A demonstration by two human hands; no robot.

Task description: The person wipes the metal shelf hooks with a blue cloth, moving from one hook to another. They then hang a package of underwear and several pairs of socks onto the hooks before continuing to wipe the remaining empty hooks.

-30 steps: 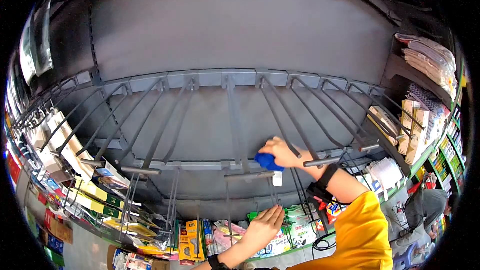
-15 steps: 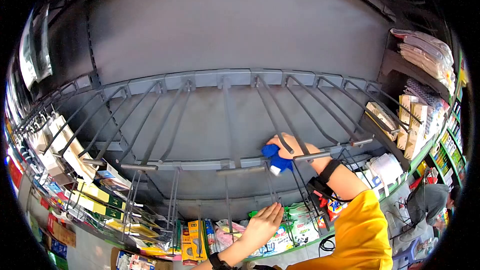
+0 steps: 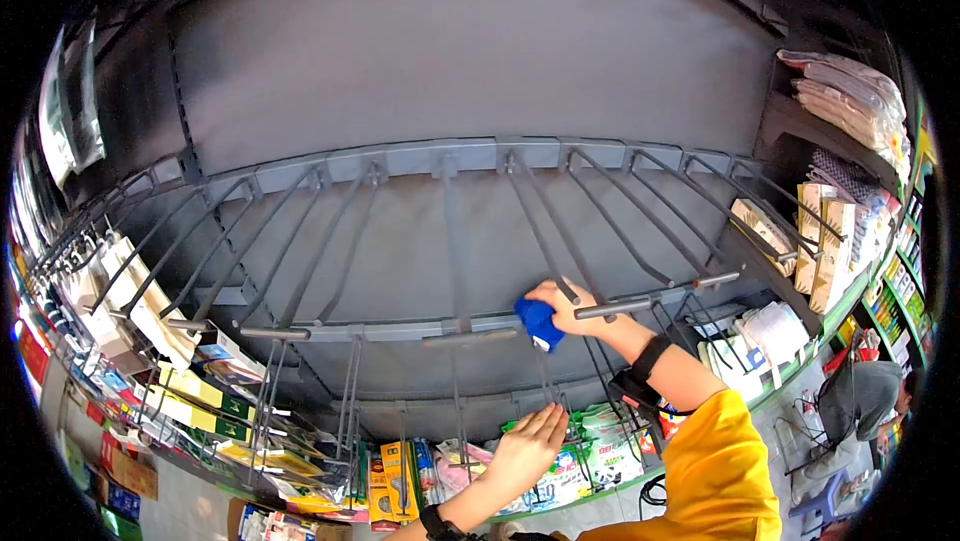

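My right hand (image 3: pixel 565 305) is closed around a crumpled blue cloth (image 3: pixel 537 322) with a small white patch at its lower end. The cloth lies against the lower grey hook rail (image 3: pixel 500 325) of the display rack, and bare metal prongs cross in front of the hand. Lower down, my left hand (image 3: pixel 537 444) is held with its fingers stretched out and close together, nothing seen in it. Its fingertips overlap a lower hook, above green and white packages (image 3: pixel 610 446).
Long upper hooks (image 3: pixel 340 241) jut out toward me. Hanging packs (image 3: pixel 140 291) line the left side, and a yellow box (image 3: pixel 392 481) stands at the bottom. Folded textiles (image 3: pixel 845 106) and patterned boxes (image 3: pixel 828 241) sit at right. A seated person (image 3: pixel 858 411) is at far right.
My right hand has shifted a little left and down along the rail, and the blue cloth moved with it. My left hand stays nearly in place.
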